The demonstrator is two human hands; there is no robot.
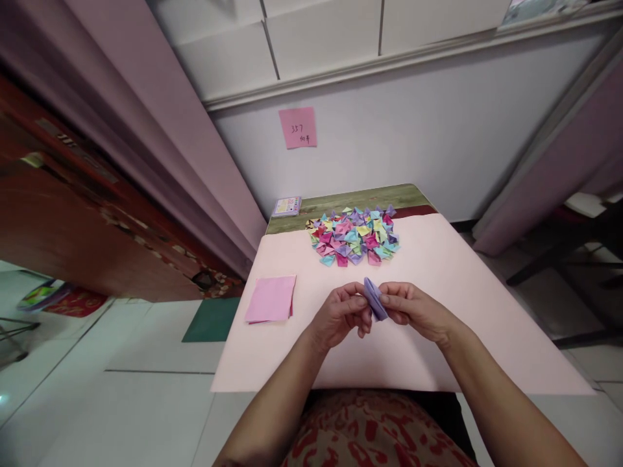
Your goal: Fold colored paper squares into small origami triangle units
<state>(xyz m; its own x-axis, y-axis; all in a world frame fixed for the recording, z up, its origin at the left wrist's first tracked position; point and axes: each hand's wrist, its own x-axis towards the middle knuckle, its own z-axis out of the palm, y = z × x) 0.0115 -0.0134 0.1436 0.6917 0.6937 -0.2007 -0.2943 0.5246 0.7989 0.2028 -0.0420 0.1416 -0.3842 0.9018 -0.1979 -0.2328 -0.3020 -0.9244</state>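
Note:
A piece of folded purple paper point(374, 299) is held up over the table, pinched from both sides. My left hand point(343, 310) grips its left side between thumb and fingers. On the other side, my right hand point(411, 307) is closed on its right edge. Beyond the hands lies a heap of small folded paper pieces point(354, 235) in pink, purple, yellow, green and blue. To the left of my left hand rests a stack of square pink paper sheets point(270, 299), with a darker red sheet showing underneath.
Pale pink paper point(467, 344) covers most of the table. A small printed pack point(287, 206) sits at the table's back left corner. On the wall hangs a pink note point(298, 128) with handwriting. Purple curtains point(195, 117) flank the table, and a red wooden door point(87, 227) stands left.

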